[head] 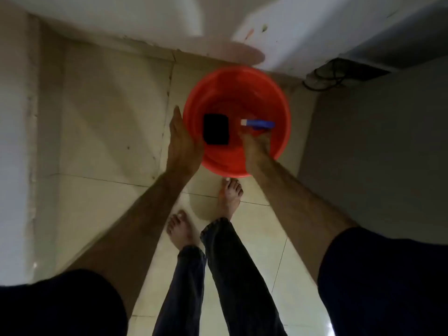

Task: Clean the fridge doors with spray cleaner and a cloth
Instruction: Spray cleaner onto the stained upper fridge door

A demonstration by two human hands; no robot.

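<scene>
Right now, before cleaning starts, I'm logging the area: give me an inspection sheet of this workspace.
Surface: pale tiled floor.
Job's things: red basin holding a black block and a blue spray bottle; whether the block is the cloth is unclear.
Clutter: nothing seen.
Hands: left hand flat against the basin's outer rim; right hand inside, at the bottle, grip blurred.
Cables: dark cords by the wall.
Surroundings: white walls, bare feet.

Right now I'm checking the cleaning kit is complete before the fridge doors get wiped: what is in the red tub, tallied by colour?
Black: 1, a dark rectangular pad, whether sponge or folded cloth is unclear
Blue with a white tip: 1, the spray bottle head, at the right hand
Total: 2 things in the red tub
</scene>
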